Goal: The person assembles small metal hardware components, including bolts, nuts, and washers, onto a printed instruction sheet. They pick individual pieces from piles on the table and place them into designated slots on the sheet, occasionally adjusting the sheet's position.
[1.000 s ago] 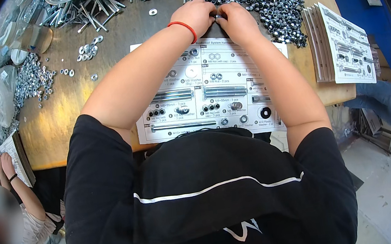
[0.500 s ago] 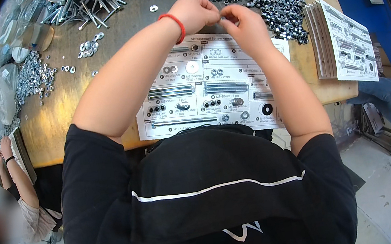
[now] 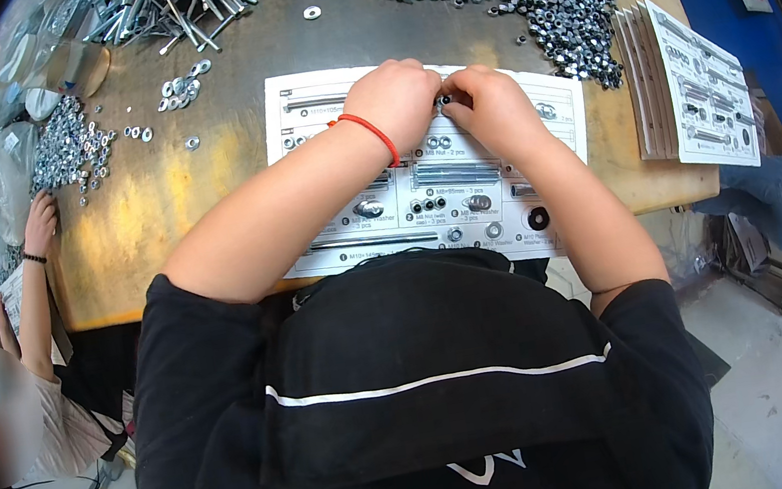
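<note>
Over the upper middle of a printed parts sheet (image 3: 559, 133), my two hands nearly touch at the fingertips. My left hand (image 3: 396, 107), with a red cord on the wrist, is closed in a pinch; its fingertips are partly hidden. My right hand (image 3: 492, 106) has thumb and forefinger pinched around what looks like a small dark, shiny nut (image 3: 443, 102). The sheet lies flat and carries pictures of bolts, nuts and washers. My forearms cover part of it.
Dark nuts (image 3: 571, 25) are heaped at the far right, long bolts (image 3: 194, 11) at the far edge. Loose washers (image 3: 181, 89) and small hardware (image 3: 68, 146) lie left. Printed cards (image 3: 706, 86) stand upright at the right. A co-worker's hand (image 3: 41, 224) reaches in from the left.
Both my hands have moved toward me, from the sheet's far edge to over its upper middle. The sheet's upper left now shows. The co-worker's hand has reached farther up onto the table.
</note>
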`<state>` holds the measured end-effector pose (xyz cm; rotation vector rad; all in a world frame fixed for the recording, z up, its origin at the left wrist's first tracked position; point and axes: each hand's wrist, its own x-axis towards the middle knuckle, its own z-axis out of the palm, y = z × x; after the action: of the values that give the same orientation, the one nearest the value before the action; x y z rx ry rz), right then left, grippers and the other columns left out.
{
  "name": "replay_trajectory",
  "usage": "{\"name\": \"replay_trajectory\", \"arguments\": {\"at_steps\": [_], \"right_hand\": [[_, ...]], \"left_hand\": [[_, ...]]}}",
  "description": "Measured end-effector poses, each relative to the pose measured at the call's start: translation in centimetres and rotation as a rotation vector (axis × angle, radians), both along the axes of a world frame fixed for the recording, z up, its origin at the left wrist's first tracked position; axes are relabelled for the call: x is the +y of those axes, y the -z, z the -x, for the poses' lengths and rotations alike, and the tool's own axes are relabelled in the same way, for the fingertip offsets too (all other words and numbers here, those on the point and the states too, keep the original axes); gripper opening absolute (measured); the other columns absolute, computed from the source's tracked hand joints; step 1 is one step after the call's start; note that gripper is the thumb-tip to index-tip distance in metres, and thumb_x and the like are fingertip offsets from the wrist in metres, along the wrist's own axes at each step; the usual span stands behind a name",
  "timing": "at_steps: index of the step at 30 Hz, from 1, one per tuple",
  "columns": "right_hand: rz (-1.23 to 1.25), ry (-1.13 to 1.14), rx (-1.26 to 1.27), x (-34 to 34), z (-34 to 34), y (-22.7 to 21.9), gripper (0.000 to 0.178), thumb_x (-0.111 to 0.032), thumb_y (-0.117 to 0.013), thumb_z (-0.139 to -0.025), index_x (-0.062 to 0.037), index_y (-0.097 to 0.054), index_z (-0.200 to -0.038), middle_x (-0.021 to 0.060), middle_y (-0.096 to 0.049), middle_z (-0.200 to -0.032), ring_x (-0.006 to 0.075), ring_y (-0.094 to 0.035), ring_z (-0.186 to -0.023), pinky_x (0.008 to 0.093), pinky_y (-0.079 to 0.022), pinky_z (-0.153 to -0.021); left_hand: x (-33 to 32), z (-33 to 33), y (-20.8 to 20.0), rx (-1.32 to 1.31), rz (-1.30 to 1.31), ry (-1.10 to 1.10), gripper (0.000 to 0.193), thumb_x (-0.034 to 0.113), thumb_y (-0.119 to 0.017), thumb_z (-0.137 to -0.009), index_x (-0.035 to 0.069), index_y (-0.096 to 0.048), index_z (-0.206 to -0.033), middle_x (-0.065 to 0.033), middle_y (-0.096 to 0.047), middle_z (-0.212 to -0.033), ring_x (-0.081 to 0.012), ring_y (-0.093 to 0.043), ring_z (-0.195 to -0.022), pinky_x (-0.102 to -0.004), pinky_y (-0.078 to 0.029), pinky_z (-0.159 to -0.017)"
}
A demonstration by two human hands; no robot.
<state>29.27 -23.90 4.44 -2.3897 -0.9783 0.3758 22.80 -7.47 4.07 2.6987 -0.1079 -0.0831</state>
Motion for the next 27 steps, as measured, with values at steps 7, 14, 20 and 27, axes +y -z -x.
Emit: {"name": "replay_trajectory", "arguments": {"at_steps": [7, 14, 20, 27], "right_hand": [[-0.087, 0.052, 0.051, -0.2, 0.6, -0.9, 0.028, -0.01, -0.076, -0.074, -0.0022, -0.068, -0.1, 0.0125, -0.064, -0.088, 0.0289, -0.063, -0.078, 0.0377, -0.051, -0.073], [0.012, -0.017, -0.099, 2.6, -2.9, -2.4, 0.03, -0.017, -0.072, -0.082, -0.0022, -0.067, -0.108, 0.0141, -0.063, -0.102, 0.0291, -0.064, -0.094, 0.0384, -0.051, -0.083], [0.038, -0.136, -0.277, 14.2, -5.7, -0.7, 0.042, -0.021, -0.067, -0.085, -0.0104, -0.061, -0.125, 0.0133, -0.06, -0.118, 0.0331, -0.059, -0.11, 0.0416, -0.049, -0.094], [0.06, -0.177, -0.404, 22.0, -7.7, 1.5, 0.025, -0.012, -0.049, -0.091, -0.0102, -0.068, -0.107, 0.0139, -0.065, -0.111, 0.0349, -0.06, -0.11, 0.0444, -0.051, -0.092]], "left_hand": [[2.2, 1.7, -1.6, -0.159, 0.12, -0.083, 0.031, 0.023, -0.073, -0.08, 0.01, -0.069, -0.107, -0.0095, -0.066, -0.102, -0.0293, -0.062, -0.1, -0.0396, -0.052, -0.088], [16.6, 2.3, -2.3, -0.156, -0.179, -0.668, 0.033, 0.032, -0.07, -0.085, 0.013, -0.069, -0.112, -0.0098, -0.066, -0.112, -0.0301, -0.06, -0.109, -0.0414, -0.05, -0.093], [19.8, -0.4, -0.8, 0.003, -0.224, -0.773, 0.041, 0.042, -0.068, -0.086, 0.017, -0.065, -0.119, -0.0093, -0.064, -0.117, -0.0296, -0.061, -0.11, -0.0426, -0.052, -0.091], [19.6, -4.1, 1.4, -0.125, -0.259, -0.65, 0.029, 0.034, -0.065, -0.088, 0.017, -0.064, -0.112, -0.0115, -0.066, -0.111, -0.0323, -0.064, -0.104, -0.0445, -0.053, -0.086]]}}
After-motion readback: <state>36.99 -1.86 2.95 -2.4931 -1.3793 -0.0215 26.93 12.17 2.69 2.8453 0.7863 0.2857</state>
